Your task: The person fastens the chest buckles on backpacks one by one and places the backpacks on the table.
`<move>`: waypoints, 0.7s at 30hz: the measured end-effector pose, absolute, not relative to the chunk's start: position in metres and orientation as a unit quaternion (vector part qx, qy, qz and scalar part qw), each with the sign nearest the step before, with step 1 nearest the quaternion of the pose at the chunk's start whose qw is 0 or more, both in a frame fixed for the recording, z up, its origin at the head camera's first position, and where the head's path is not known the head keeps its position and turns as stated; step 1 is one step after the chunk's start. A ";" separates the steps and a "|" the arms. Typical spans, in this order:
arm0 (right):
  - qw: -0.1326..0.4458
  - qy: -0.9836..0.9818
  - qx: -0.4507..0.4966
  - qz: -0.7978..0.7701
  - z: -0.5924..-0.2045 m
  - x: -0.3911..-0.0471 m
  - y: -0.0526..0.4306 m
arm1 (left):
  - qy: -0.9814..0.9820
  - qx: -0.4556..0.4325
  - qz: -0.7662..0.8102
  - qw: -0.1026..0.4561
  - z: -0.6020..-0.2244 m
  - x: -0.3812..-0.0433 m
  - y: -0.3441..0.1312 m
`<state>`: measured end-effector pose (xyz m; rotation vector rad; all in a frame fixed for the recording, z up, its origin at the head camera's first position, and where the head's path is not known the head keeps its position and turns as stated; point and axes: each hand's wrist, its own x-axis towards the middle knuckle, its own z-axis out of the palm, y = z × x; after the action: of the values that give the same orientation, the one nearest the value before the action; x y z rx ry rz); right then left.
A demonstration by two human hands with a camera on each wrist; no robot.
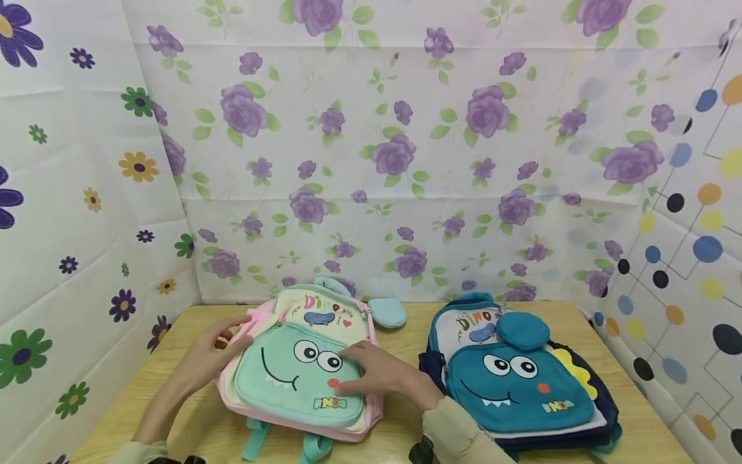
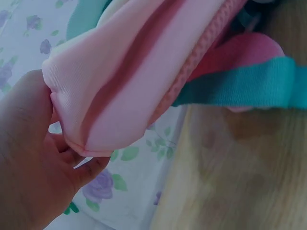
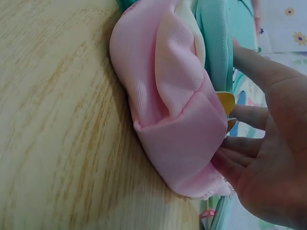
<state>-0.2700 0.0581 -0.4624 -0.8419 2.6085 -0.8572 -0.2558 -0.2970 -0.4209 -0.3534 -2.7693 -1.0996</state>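
Note:
A mint-green and pink child's backpack point(image 1: 301, 380) with a dinosaur face lies front up on the table. At its left side my left hand point(image 1: 211, 354) grips the pink edge; in the left wrist view the thumb and fingers of that hand point(image 2: 43, 153) are around the pink side pocket point(image 2: 115, 105). My right hand point(image 1: 382, 370) rests on the front panel's right part, fingers spread and loosely bent. In the right wrist view, the fingertips of this hand point(image 3: 273, 129) touch the backpack beside its pink side pocket point(image 3: 177, 139).
A blue dinosaur backpack point(image 1: 516, 393) with a round teal flap lies to the right on the wooden table point(image 1: 400, 412). A small light-blue pouch point(image 1: 388, 312) sits behind the mint backpack. Flower-print cloth point(image 1: 371, 161) hangs at the back, with printed cloth on both sides.

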 end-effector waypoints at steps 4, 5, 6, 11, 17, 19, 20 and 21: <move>0.138 0.895 -0.291 -0.309 -0.464 -0.271 0.058 | -0.922 -0.113 -0.364 0.074 -0.408 -0.256 -0.292; 0.139 0.893 -0.292 -0.312 -0.464 -0.271 0.058 | -0.922 -0.112 -0.363 0.076 -0.405 -0.256 -0.291; 0.140 0.892 -0.292 -0.316 -0.464 -0.272 0.057 | -0.923 -0.112 -0.361 0.077 -0.402 -0.256 -0.290; 0.145 0.884 -0.296 -0.330 -0.464 -0.274 0.054 | -0.925 -0.126 -0.342 0.107 -0.389 -0.255 -0.285; 0.147 0.876 -0.301 -0.346 -0.468 -0.278 0.048 | -0.920 -0.153 -0.329 0.148 -0.373 -0.254 -0.280; 0.146 0.874 -0.305 -0.349 -0.469 -0.278 0.046 | -0.922 -0.151 -0.323 0.148 -0.367 -0.254 -0.278; 0.145 0.873 -0.307 -0.349 -0.469 -0.279 0.045 | -0.924 -0.149 -0.320 0.146 -0.363 -0.254 -0.277; 0.145 0.872 -0.309 -0.350 -0.469 -0.279 0.045 | -0.926 -0.147 -0.318 0.143 -0.360 -0.254 -0.275</move>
<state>-0.2793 0.0447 -0.4687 -0.8910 2.5131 -1.0092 -0.2539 -0.2752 -0.3604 -0.4242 -2.6707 -0.9171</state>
